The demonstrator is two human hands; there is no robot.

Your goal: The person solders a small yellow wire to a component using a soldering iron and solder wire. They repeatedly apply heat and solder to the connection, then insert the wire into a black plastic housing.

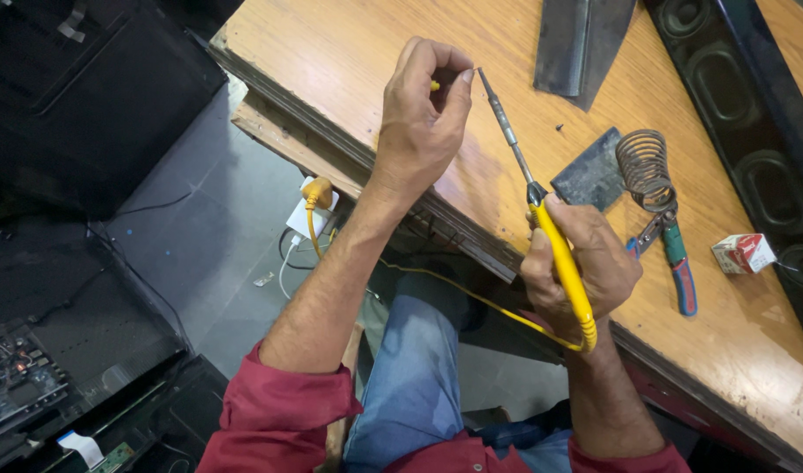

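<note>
Left hand (422,118) pinched shut at the fingertips; right hand (581,263) clenched, forearms bare.

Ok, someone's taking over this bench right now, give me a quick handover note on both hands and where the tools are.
Right hand: gripping the yellow soldering iron by its handle, tip pointing up and left toward the other hand.
Left hand: fingertips pinched on a small yellow piece, right beside the iron's tip; contact cannot be told.
On the wooden bench: coil iron stand, pliers just below it, small red and white box.
Done: iron in hand and piece held up.
Left: whether a joint is made cannot be told.
</note>
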